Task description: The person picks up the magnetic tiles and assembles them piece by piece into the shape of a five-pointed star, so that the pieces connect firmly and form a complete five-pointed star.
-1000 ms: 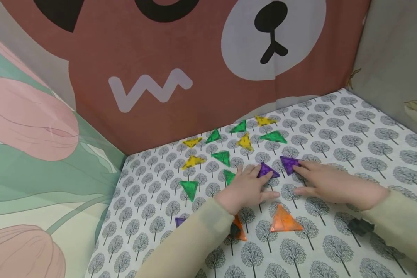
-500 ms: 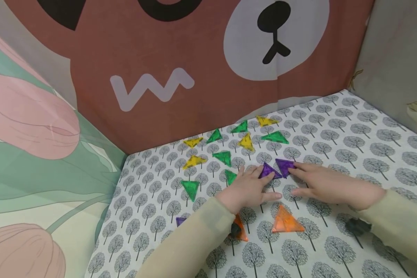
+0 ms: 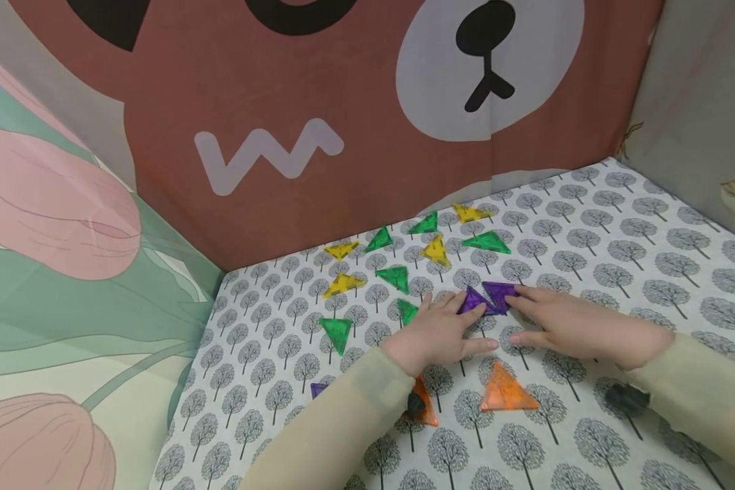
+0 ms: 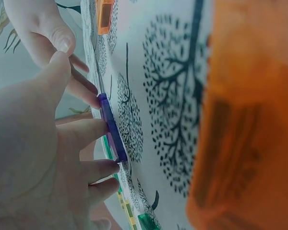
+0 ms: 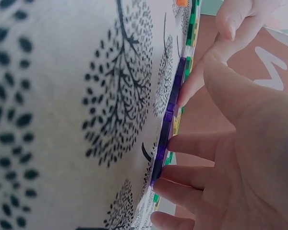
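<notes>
Two purple translucent triangle tiles lie flat on the tree-print cloth. With its fingers fairly straight, my left hand (image 3: 431, 335) presses the left purple tile (image 3: 473, 299). My right hand (image 3: 566, 325) has its fingertips on the right purple tile (image 3: 495, 294), its fingers also extended. The two tiles meet at their near corners, with a narrow wedge of cloth between them farther up. In the right wrist view the fingertips (image 5: 175, 143) rest along the edge of the purple tile (image 5: 161, 148). Both thumbs are held away from the tiles and point toward each other.
Green tiles (image 3: 394, 278) and yellow tiles (image 3: 435, 250) lie scattered behind and left of the hands. An orange tile (image 3: 507, 389) lies nearer; another orange tile (image 3: 429, 405) is partly covered by the left wrist. A purple tile (image 3: 318, 389) peeks out beside the left sleeve.
The right hand has slid its purple tile leftward and turned it, so it now meets the left purple tile. The left hand has stayed almost still on its tile.
</notes>
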Demonstrator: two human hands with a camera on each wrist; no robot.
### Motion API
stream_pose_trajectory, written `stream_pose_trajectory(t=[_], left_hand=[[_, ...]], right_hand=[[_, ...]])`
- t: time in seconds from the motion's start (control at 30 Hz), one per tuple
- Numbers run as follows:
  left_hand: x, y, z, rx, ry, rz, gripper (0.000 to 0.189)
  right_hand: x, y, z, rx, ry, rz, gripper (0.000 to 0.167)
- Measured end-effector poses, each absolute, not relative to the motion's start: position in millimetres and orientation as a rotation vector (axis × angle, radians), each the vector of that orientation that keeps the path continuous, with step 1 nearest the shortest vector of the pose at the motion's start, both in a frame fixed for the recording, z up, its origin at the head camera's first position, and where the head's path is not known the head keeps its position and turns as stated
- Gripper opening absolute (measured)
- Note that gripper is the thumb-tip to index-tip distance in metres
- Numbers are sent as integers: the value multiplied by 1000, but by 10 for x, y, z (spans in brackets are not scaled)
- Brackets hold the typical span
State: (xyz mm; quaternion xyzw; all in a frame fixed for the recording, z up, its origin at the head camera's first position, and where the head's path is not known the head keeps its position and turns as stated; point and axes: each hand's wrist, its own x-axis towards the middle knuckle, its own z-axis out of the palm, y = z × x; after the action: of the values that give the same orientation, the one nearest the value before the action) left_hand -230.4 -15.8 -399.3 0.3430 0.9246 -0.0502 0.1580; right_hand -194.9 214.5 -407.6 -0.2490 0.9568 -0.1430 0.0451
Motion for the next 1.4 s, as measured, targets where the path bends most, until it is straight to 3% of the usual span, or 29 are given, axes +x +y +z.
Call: stream_pose_trajectory(t=[1.07, 1.4], left_hand=[[-2208, -112, -3947, 1034, 2671, -285, 82], [-2212, -130, -3935, 1008, 2643, -244, 82]], right_hand=[[-1927, 2133, -4105, -814, 2951, -416, 87], [-1630, 2082, -3856, -948, 2844, -464, 69]])
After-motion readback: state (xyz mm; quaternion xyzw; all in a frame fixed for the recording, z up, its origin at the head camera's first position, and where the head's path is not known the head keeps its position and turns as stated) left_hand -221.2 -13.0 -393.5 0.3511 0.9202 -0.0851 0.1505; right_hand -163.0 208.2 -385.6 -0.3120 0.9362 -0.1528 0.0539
